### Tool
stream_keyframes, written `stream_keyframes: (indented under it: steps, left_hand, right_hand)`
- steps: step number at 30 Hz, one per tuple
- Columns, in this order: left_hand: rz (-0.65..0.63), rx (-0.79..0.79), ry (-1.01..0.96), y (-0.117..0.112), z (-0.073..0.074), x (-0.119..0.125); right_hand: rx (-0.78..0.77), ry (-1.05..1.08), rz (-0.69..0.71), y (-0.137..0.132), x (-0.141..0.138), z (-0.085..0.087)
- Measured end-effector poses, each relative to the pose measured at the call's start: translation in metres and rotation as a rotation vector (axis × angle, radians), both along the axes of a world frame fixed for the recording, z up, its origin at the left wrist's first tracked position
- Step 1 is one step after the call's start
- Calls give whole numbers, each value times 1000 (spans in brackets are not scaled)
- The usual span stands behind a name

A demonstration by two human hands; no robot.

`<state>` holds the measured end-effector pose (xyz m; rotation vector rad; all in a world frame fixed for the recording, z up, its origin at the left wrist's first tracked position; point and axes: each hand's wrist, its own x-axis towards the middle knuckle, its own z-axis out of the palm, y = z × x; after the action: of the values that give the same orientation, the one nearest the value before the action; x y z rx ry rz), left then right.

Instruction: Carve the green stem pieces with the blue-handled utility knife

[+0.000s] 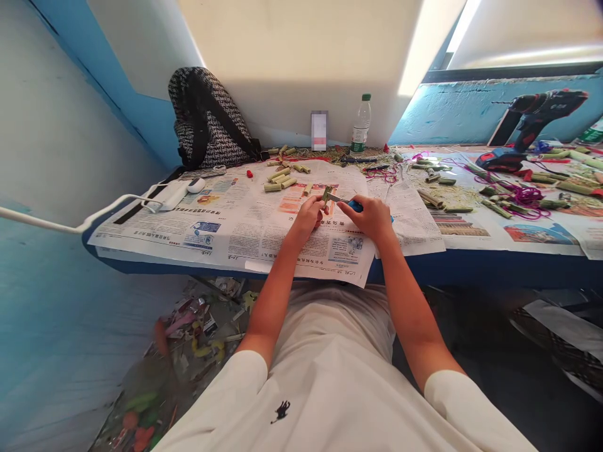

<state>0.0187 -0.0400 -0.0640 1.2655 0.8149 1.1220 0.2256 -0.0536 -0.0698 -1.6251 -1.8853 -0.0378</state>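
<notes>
My left hand (pixel 309 212) is closed around a short greenish bamboo piece (pixel 326 193), held upright over the newspaper. My right hand (pixel 372 216) grips a utility knife with a blue handle (pixel 355 204); its metal blade points left and meets the bamboo piece. Both hands hover just above the newspaper (pixel 264 220) spread on the blue table, close together near its front edge.
Several cut bamboo pieces (pixel 281 177) lie beyond my hands. A black patterned backpack (pixel 207 119) leans at the back left, a water bottle (pixel 360 125) stands against the wall. A red cordless drill (pixel 532 122) and purple cords (pixel 525 196) sit right. Scraps litter the floor (pixel 188 339).
</notes>
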Motion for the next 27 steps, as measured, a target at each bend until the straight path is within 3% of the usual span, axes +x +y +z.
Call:
stream_keyframes:
  steps: [8, 16, 27]
  left_hand:
    - [3, 3, 52, -3, 4, 1]
    - [-31, 20, 38, 0, -2, -1]
    - [0, 32, 73, -7, 6, 1]
  right_hand:
    - [-8, 2, 38, 0, 1, -1]
    - [-22, 11, 32, -2, 0, 2]
    - [-38, 3, 39, -4, -1, 5]
